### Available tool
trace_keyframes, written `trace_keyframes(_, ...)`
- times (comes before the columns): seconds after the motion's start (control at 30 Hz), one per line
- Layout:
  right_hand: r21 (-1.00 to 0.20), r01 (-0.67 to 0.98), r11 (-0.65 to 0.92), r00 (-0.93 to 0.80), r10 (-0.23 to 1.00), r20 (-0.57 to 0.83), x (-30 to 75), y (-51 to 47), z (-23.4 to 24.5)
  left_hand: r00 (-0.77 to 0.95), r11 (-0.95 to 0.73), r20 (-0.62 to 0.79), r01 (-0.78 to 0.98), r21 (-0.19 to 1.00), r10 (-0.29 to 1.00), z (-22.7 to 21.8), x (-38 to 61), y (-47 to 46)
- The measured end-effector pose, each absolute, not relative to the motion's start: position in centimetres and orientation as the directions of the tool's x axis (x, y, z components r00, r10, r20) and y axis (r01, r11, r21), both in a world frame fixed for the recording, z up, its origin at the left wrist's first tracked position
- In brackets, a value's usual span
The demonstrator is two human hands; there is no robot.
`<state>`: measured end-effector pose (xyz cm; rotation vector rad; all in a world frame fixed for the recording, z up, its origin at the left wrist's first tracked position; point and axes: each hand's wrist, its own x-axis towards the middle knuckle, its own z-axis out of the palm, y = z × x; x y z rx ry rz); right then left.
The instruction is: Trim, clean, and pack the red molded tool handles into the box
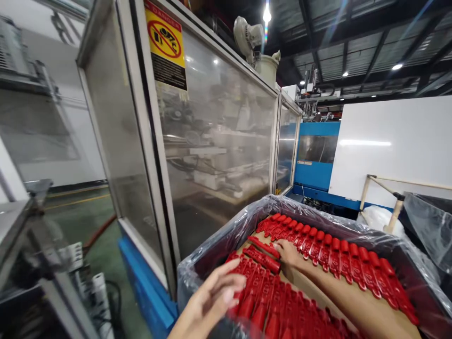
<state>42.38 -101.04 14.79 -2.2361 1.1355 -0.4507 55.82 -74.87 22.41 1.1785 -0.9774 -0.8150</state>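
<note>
Glossy red plastic parts, each with a rounded cylindrical end, lie in a far row (335, 254) and a near row (271, 301) inside a bin (399, 256) lined with clear plastic. Between the rows, two similar parts lie crosswise. My right hand (288, 255) reaches across the bin with its fingers closed at the right end of the farther crosswise red plastic part (263, 246). The nearer crosswise part (261, 260) lies just beside it. My left hand (215, 294) hovers over the near left of the bin, fingers apart, holding nothing.
Brown cardboard (300, 280) shows beneath the parts. A machine enclosure (219, 141) with clear panels and a danger sign (165, 44) stands close behind the bin. At right are a pipe frame (393, 214) and another plastic-lined container (431, 226). Power strips (102, 301) lie at lower left.
</note>
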Motion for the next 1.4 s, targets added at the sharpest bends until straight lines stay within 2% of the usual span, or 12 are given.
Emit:
trace_keyframes(0.1,-0.910,-0.311,-0.276,0.699,-0.715,-0.022,41.7,-100.5,16.1,0.474,0.241,0.162,0.110,0.964,-0.865,22.9,56.5,-78.8)
trace_keyframes(0.2,-0.998,-0.061,-0.031,0.827,-0.562,-0.034,41.5,-98.6,17.2,0.574,0.316,0.139,0.220,0.923,-0.807,23.1,56.6,-81.3)
trace_keyframes(0.33,-0.973,0.064,0.223,0.923,-0.385,-0.027,42.0,-95.5,17.7,0.547,0.414,0.212,0.276,0.868,-0.810,23.5,55.4,-82.3)
trace_keyframes(0.5,-0.818,0.174,0.548,0.976,-0.205,0.070,43.5,-93.5,16.9,0.514,0.444,0.253,0.290,0.848,-0.819,23.7,53.5,-81.4)
trace_keyframes(0.87,-0.789,0.226,0.571,0.974,-0.140,0.178,45.4,-92.2,15.7,0.606,0.471,0.231,0.272,0.839,-0.761,23.4,53.6,-79.1)
trace_keyframes(1.07,-0.839,0.242,0.488,0.967,-0.054,0.247,43.3,-91.3,18.1,0.543,0.400,0.254,0.168,0.901,-0.801,24.1,53.7,-79.1)
trace_keyframes(1.13,-0.938,0.232,0.259,0.973,-0.040,0.229,41.9,-92.1,20.0,0.494,0.303,0.254,0.020,0.953,-0.832,23.9,54.3,-79.4)
trace_keyframes(1.2,-0.966,0.123,-0.228,0.975,-0.156,0.161,40.3,-93.9,22.0,0.446,0.156,0.239,-0.215,0.964,-0.862,23.1,54.9,-79.6)
trace_keyframes(1.23,-0.885,0.000,-0.465,0.956,-0.260,0.137,39.5,-95.1,22.7,0.418,0.070,0.219,-0.344,0.936,-0.882,22.7,55.2,-79.7)
trace_keyframes(1.27,-0.785,-0.136,-0.605,0.920,-0.370,0.126,38.7,-96.4,23.2,0.385,-0.016,0.188,-0.467,0.884,-0.904,22.1,55.4,-79.6)
trace_keyframes(1.33,-0.610,-0.399,-0.685,0.808,-0.577,0.120,37.6,-98.6,23.1,0.323,-0.148,0.104,-0.667,0.730,-0.941,21.2,55.5,-79.5)
trace_keyframes(1.4,-0.486,-0.599,-0.637,0.681,-0.724,0.110,37.0,-99.9,21.8,0.302,-0.213,0.052,-0.775,0.595,-0.952,20.7,55.2,-79.3)
